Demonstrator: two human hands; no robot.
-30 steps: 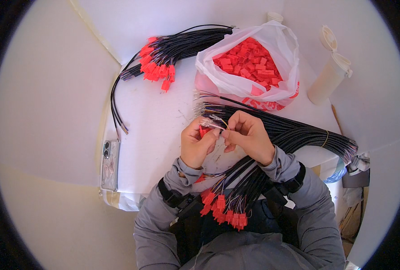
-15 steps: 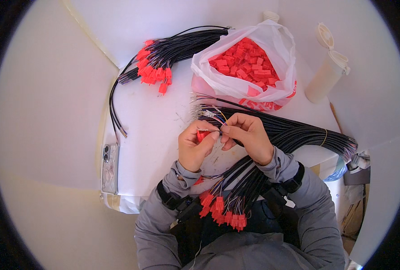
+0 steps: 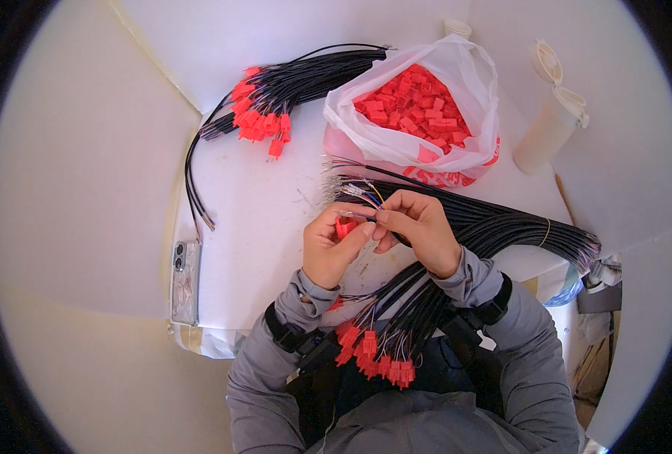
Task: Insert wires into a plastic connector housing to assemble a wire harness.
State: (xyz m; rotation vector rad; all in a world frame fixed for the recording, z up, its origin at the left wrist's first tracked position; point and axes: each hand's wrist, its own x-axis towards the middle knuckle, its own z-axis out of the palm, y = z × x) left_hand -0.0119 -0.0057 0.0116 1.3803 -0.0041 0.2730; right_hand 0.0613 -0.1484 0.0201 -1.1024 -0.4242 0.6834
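Observation:
A red plastic connector housing (image 3: 345, 227) sits in the curled fingers of my left hand (image 3: 327, 248). My right hand (image 3: 425, 231) pinches the end of a black cable, and its thin coloured wires (image 3: 368, 195) with metal tips fan out above the fingers. One thin wire crosses between the two hands, close to the left thumb tip. Whether any wire is inside the housing cannot be made out. Beside and beneath my right hand lies a thick bundle of black cables (image 3: 487, 221). Across my lap hangs another cable bundle with red connectors (image 3: 374, 356) on its ends.
An open white plastic bag (image 3: 343, 125) full of red housings (image 3: 415, 106) stands at the back. To its left are black cables with red connectors (image 3: 256, 121). A phone (image 3: 186, 281) lies at the table's left edge, and a cream bottle (image 3: 548, 129) stands back right.
Both hands have shifted very slightly to the right. The left fingers have loosened a little, and more of the thin wire between the hands shows. The bundles have stayed put.

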